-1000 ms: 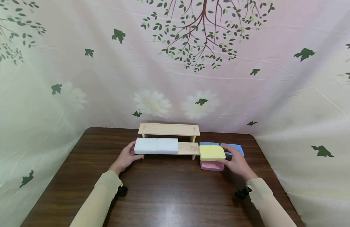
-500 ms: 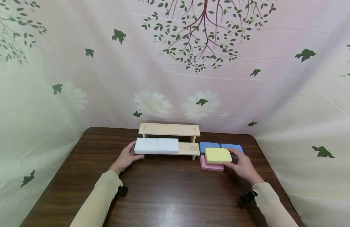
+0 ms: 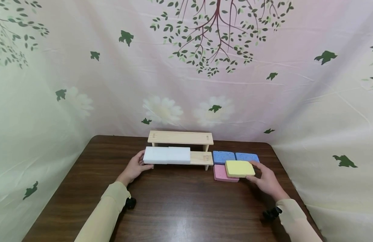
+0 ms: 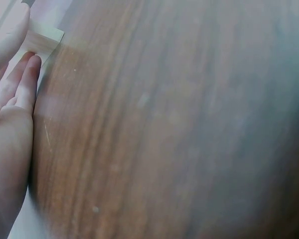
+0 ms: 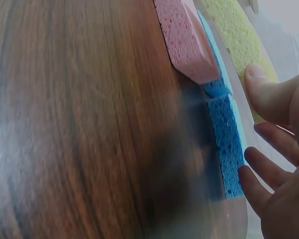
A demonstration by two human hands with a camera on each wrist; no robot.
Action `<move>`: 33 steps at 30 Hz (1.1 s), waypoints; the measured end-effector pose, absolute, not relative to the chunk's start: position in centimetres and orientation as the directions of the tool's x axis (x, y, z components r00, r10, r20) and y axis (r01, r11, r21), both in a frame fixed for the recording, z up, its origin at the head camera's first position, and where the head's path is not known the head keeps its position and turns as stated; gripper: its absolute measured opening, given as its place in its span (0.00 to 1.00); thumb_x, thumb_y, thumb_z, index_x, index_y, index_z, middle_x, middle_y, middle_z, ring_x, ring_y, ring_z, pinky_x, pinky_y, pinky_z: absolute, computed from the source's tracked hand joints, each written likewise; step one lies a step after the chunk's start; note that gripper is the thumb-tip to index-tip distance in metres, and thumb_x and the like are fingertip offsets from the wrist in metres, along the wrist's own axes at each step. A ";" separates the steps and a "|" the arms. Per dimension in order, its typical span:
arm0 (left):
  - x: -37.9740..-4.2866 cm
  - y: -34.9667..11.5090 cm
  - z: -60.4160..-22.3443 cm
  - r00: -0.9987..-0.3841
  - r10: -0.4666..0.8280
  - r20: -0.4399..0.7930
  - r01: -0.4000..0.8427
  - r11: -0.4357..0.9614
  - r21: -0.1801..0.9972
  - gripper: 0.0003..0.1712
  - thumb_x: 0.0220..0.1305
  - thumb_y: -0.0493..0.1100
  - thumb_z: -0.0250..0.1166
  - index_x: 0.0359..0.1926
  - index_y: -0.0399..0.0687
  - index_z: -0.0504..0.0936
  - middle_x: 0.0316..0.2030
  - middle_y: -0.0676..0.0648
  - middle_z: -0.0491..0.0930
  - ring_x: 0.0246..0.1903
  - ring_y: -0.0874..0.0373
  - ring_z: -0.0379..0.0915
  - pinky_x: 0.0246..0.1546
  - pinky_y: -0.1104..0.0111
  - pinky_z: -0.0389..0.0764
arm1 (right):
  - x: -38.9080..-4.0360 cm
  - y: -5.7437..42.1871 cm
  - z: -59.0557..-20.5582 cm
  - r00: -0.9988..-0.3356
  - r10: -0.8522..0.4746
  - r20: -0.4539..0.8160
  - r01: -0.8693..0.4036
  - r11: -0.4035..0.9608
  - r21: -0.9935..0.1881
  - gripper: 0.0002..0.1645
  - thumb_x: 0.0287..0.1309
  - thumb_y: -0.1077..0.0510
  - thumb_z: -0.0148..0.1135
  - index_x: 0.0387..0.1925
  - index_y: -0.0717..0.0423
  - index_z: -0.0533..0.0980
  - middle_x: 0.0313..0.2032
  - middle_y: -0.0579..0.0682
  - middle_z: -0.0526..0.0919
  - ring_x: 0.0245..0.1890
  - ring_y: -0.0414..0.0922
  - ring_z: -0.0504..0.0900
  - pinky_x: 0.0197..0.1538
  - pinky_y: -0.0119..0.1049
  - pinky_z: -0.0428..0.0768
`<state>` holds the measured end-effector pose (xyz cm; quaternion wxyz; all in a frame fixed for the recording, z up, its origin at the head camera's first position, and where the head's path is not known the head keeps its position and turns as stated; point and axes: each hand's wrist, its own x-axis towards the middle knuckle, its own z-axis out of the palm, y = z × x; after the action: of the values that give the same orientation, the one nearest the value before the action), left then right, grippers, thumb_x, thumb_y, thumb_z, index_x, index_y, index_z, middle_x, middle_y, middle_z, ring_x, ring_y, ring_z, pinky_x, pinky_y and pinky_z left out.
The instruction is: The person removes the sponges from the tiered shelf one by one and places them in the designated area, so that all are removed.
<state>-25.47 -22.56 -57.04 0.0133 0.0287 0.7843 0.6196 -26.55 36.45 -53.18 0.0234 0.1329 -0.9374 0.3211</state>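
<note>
My right hand (image 3: 266, 181) pinches a yellow sponge (image 3: 239, 168) by its right end. In the right wrist view the yellow sponge (image 5: 234, 37) is held above the tabletop, thumb against its near edge. It overlaps a pink sponge (image 3: 221, 172) in the head view. Behind lie two blue sponges (image 3: 224, 157) side by side. My left hand (image 3: 134, 170) holds the left end of a white, smooth sponge block (image 3: 156, 155), thumb at its front corner. A second white block (image 3: 179, 155) abuts it, both on the lower wooden shelf (image 3: 201, 158). Some left fingertips are hidden behind the block.
An upper wooden shelf (image 3: 180, 137) stands behind the lower one, near the back edge of the dark wooden table (image 3: 180, 201). A patterned cloth (image 3: 186, 84) hangs around the table's back and sides. The lower shelf's right end is bare.
My right hand has moved the yellow sponge rightward and slightly nearer to me, away from the shelf's end, uncovering more of the blue and pink sponges. The left hand stays in place.
</note>
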 end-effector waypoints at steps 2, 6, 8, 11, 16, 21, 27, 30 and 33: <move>-25.4 -22.5 -57.0 -0.998 0.060 0.012 0.025 0.223 0.974 0.52 0.62 0.34 0.78 0.81 0.42 0.58 0.70 0.34 0.72 0.68 0.42 0.72 0.58 0.74 0.77 | -26.5 36.8 -53.3 -0.965 -0.229 0.130 -0.261 0.760 -0.596 0.42 0.64 0.56 0.76 0.74 0.63 0.68 0.71 0.70 0.71 0.71 0.71 0.67 0.66 0.74 0.67; -25.4 -22.4 -57.0 -0.998 0.061 0.016 0.029 0.217 0.976 0.52 0.62 0.32 0.77 0.81 0.40 0.57 0.70 0.33 0.71 0.69 0.40 0.71 0.58 0.74 0.77 | -26.2 37.2 -53.6 -0.967 -0.225 0.122 -0.252 0.758 -0.601 0.42 0.63 0.57 0.76 0.74 0.64 0.67 0.71 0.71 0.71 0.71 0.71 0.66 0.67 0.74 0.65; -25.4 -22.5 -57.0 -0.998 0.059 0.014 0.027 0.216 0.976 0.52 0.62 0.32 0.77 0.81 0.40 0.57 0.70 0.33 0.71 0.68 0.40 0.71 0.58 0.75 0.77 | -26.1 37.4 -53.6 -0.970 -0.216 0.110 -0.237 0.758 -0.608 0.43 0.63 0.57 0.76 0.74 0.64 0.67 0.71 0.71 0.70 0.71 0.72 0.65 0.67 0.75 0.64; -25.5 -22.5 -57.2 -0.998 0.057 0.011 0.024 0.226 0.974 0.52 0.61 0.33 0.77 0.80 0.41 0.58 0.70 0.34 0.72 0.68 0.41 0.72 0.57 0.76 0.77 | -25.9 37.7 -53.6 -0.977 -0.194 0.090 -0.208 0.764 -0.610 0.43 0.64 0.56 0.75 0.74 0.63 0.66 0.72 0.72 0.68 0.72 0.72 0.64 0.67 0.76 0.64; -25.4 -22.5 -57.0 -0.998 0.060 0.025 0.038 0.224 0.974 0.52 0.60 0.34 0.79 0.80 0.41 0.60 0.69 0.34 0.74 0.67 0.42 0.73 0.58 0.75 0.77 | -25.7 38.4 -53.7 -0.983 -0.169 0.068 -0.175 0.773 -0.610 0.44 0.65 0.54 0.74 0.76 0.63 0.65 0.73 0.73 0.66 0.72 0.73 0.63 0.66 0.76 0.64; -25.3 -22.4 -56.7 -0.998 0.063 0.027 0.041 0.229 0.973 0.51 0.61 0.35 0.78 0.80 0.41 0.60 0.69 0.34 0.73 0.67 0.42 0.72 0.60 0.74 0.76 | -25.4 39.3 -53.7 -0.985 -0.161 0.068 -0.168 0.778 -0.606 0.44 0.65 0.55 0.74 0.75 0.64 0.65 0.72 0.74 0.67 0.71 0.74 0.64 0.65 0.76 0.65; -25.3 -22.3 -56.6 -0.998 0.054 0.012 0.025 0.239 0.971 0.52 0.61 0.35 0.78 0.80 0.41 0.60 0.70 0.34 0.73 0.68 0.42 0.72 0.62 0.71 0.76 | -25.4 40.3 -54.0 -0.985 -0.151 0.079 -0.169 0.784 -0.598 0.44 0.64 0.56 0.74 0.75 0.65 0.65 0.71 0.74 0.68 0.70 0.74 0.65 0.65 0.75 0.66; -25.3 -22.3 -56.5 -0.999 0.053 0.008 0.021 0.244 0.969 0.52 0.61 0.35 0.78 0.80 0.41 0.59 0.70 0.34 0.72 0.68 0.42 0.71 0.65 0.67 0.75 | -25.3 40.5 -54.2 -0.984 -0.151 0.095 -0.178 0.784 -0.595 0.42 0.65 0.57 0.74 0.74 0.65 0.66 0.70 0.74 0.69 0.69 0.73 0.66 0.64 0.75 0.67; -25.3 -22.3 -56.5 -0.999 0.054 0.009 0.022 0.252 0.967 0.53 0.61 0.36 0.78 0.80 0.41 0.58 0.70 0.34 0.72 0.69 0.42 0.71 0.67 0.62 0.74 | -25.3 40.8 -54.3 -0.984 -0.149 0.095 -0.177 0.784 -0.595 0.42 0.65 0.57 0.74 0.74 0.65 0.65 0.70 0.74 0.69 0.69 0.73 0.66 0.64 0.74 0.68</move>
<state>-25.28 -22.32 -56.53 0.0130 0.0240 0.7911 0.6111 -25.26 40.77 -54.29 0.0215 0.0864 -0.9442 0.3172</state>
